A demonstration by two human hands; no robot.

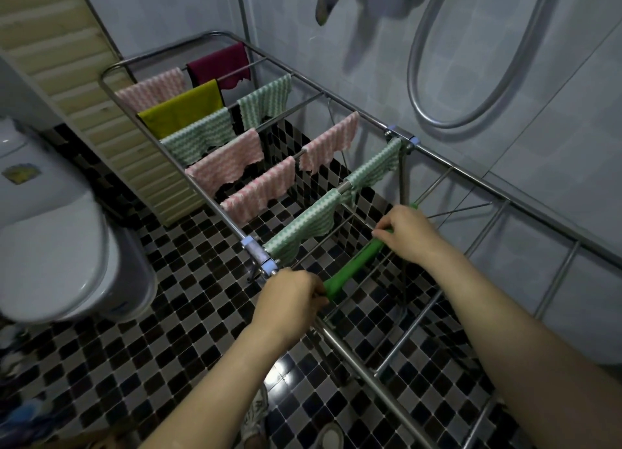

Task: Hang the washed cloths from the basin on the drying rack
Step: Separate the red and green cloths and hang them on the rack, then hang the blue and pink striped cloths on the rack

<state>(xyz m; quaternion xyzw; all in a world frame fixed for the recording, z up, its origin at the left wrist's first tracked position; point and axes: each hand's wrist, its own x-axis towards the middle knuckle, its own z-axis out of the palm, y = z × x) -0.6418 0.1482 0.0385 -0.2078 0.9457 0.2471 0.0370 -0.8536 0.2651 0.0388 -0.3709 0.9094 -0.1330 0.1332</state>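
Note:
A bright green cloth [353, 263] lies stretched along a bar of the steel drying rack [471, 176]. My left hand [292, 294] pinches its near end, and my right hand [409, 233] pinches its far end. Several cloths hang on the bars beyond: pale green striped ones [303, 226], pink striped ones [259, 189], a yellow one [183, 107] and a dark red one [218, 65]. The basin is out of view.
A white toilet [57, 243] stands at the left on the black-and-white mosaic floor [175, 331]. A metal shower hose [434, 88] loops on the tiled wall at the right. Bare rack bars [417, 331] run near my right forearm. A cream slatted panel [84, 78] leans behind the rack.

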